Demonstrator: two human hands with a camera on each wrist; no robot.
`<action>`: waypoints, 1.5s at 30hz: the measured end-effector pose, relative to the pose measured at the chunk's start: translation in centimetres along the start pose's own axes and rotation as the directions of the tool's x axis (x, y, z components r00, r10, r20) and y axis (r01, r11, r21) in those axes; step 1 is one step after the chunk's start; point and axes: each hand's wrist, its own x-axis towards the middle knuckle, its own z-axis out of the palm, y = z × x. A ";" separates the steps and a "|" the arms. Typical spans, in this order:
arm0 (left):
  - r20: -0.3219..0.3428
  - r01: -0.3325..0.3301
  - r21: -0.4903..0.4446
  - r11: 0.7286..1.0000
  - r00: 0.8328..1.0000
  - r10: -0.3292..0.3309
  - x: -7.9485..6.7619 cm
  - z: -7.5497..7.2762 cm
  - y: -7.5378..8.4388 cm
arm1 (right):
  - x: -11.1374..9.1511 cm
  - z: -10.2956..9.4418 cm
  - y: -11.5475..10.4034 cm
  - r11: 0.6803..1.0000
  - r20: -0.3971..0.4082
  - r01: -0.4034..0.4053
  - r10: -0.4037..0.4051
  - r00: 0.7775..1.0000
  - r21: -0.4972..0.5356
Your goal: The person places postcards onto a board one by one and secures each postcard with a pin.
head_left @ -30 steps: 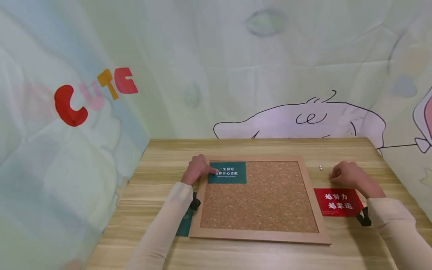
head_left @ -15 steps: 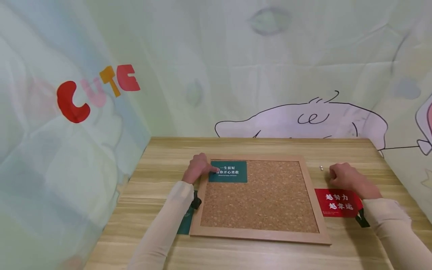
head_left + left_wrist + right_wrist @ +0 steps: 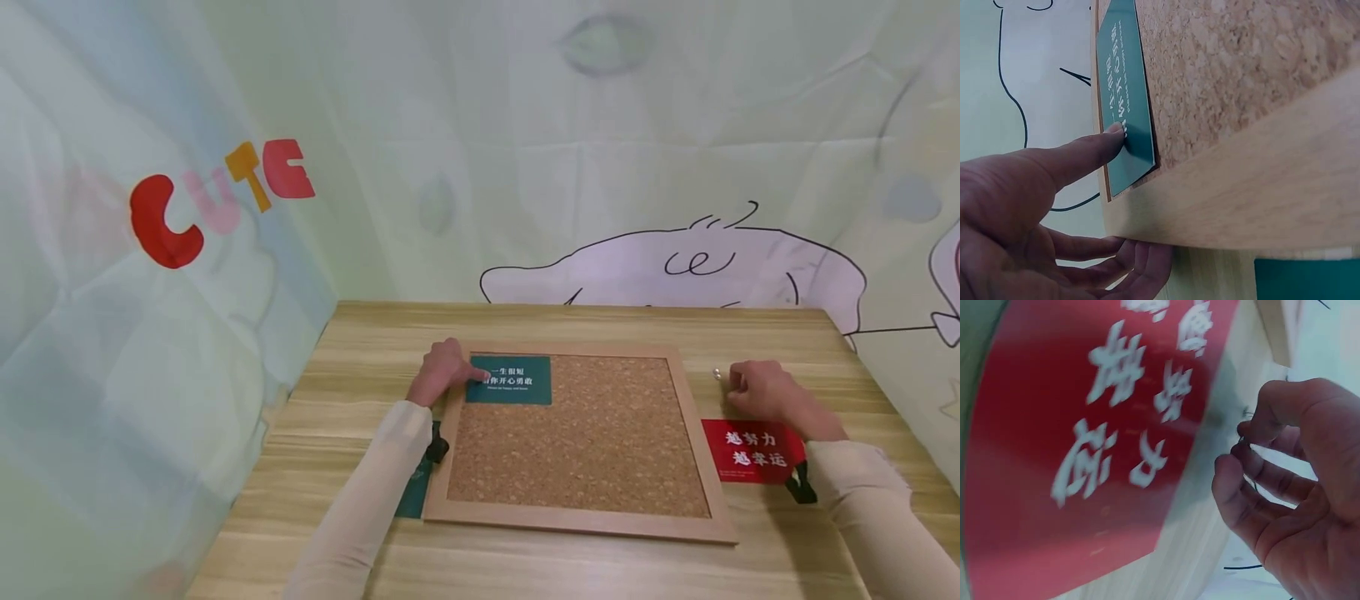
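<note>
The head view shows a tabletop [image 3: 307,417] bearing a wood-framed cork board [image 3: 577,454]. A red card [image 3: 753,451] lies right of the board, a green card [image 3: 523,393] in its far left corner. At the board's left edge, the left hand [image 3: 441,370] is loosely open, thumb pressing the green card. Right of the board, the right hand [image 3: 767,393] has its fingertips drawn together; whether they hold anything is too small to tell.

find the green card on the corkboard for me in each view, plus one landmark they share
Head: green card just right of picture centre, in the corkboard's far left corner.
Left wrist: left of centre, running down from the top edge.
Right wrist: not in it.
Shared landmark, head and left wrist: wooden frame.
</note>
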 end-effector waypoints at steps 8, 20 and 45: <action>0.008 0.006 0.000 1.000 1.000 -0.006 -0.3 -0.4 0.0 | 2.0 -1.1 -2.4 0.992 -0.093 0.067 -0.057 0.994 0.110; 0.023 0.027 -0.034 0.999 0.999 -0.026 0.1 -0.1 0.0 | 7.2 0.1 -10.5 0.944 -0.160 0.224 -0.188 0.969 0.243; 0.010 0.018 -0.006 1.000 1.000 -0.018 -0.3 0.2 0.6 | 13.3 4.9 -19.3 0.879 -0.003 0.104 -0.116 0.993 0.465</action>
